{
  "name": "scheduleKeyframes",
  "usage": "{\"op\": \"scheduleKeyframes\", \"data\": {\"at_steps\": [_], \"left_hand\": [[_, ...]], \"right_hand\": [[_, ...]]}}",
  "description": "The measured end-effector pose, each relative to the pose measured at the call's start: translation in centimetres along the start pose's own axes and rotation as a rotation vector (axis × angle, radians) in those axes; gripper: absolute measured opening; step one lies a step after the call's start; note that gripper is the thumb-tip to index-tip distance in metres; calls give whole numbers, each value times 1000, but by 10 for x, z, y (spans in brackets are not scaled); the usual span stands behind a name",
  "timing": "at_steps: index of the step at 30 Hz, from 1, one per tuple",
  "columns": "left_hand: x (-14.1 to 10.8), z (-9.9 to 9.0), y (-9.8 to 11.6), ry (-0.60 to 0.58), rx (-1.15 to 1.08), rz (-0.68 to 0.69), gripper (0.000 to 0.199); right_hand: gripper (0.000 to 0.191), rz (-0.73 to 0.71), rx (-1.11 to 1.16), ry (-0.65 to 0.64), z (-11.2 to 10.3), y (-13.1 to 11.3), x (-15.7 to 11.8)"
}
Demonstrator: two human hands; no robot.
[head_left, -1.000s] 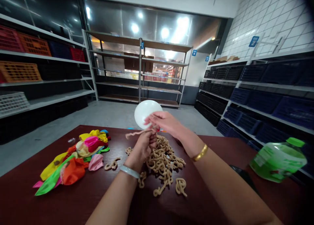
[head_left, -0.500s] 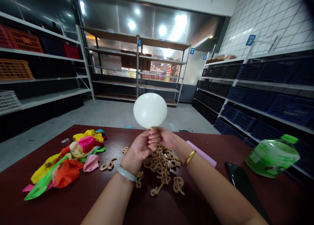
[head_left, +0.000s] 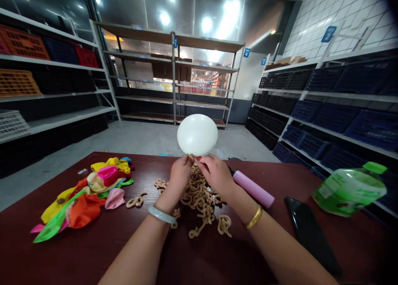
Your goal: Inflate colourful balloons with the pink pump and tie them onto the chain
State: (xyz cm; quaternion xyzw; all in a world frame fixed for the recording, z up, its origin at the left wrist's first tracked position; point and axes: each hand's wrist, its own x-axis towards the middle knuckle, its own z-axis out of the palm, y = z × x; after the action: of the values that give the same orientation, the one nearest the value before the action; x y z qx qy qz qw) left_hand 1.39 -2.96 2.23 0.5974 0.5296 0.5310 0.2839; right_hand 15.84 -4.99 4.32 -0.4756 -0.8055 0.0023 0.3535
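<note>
An inflated white balloon (head_left: 197,134) stands upright just beyond my hands, its neck toward me. My left hand (head_left: 179,173) is closed, with thumb and fingers pinching at the balloon's neck, where a small beige piece shows. My right hand (head_left: 217,174) is beside it, its fingers bent and pressed together near the neck; what they hold is hidden. Below both hands lies a heap of beige curled, looped pieces (head_left: 203,193), with a few loose ones around it. To the left is a pile of uninflated coloured balloons (head_left: 83,210).
On the dark red table (head_left: 130,243), a pink cylinder with a black end (head_left: 254,188) lies right of my hands. Further right are a black phone (head_left: 311,231) and a green-labelled bottle (head_left: 350,191). Shelves (head_left: 174,75) and crates stand beyond the table.
My hands were clasped together at the balloon's neck; now they are slightly apart, the right one shifted rightward. The balloon appears a little further right, and the camera view has moved slightly.
</note>
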Motion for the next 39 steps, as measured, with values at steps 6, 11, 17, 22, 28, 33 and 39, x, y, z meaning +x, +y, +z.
{"op": "scheduleKeyframes", "data": {"at_steps": [6,11,17,22,28,33,39], "left_hand": [[-7,12,-2,-39,156,131,30],[-13,19,0,-50,157,161,26],[-16,23,0,-50,149,179,24],[-20,22,7,-66,238,225,21],[-24,19,11,-30,288,342,16],[-25,20,14,-54,277,332,22],[-24,25,17,-116,110,301,22]], "right_hand": [[14,-140,161,101,-2,4,-15],[20,-145,408,97,-7,18,-17],[7,21,500,171,-8,19,-17],[4,116,623,137,-4,23,-16],[2,225,594,92,-5,24,-14],[9,107,374,174,-11,15,-17],[11,-4,-21,285,-7,10,-26]]}}
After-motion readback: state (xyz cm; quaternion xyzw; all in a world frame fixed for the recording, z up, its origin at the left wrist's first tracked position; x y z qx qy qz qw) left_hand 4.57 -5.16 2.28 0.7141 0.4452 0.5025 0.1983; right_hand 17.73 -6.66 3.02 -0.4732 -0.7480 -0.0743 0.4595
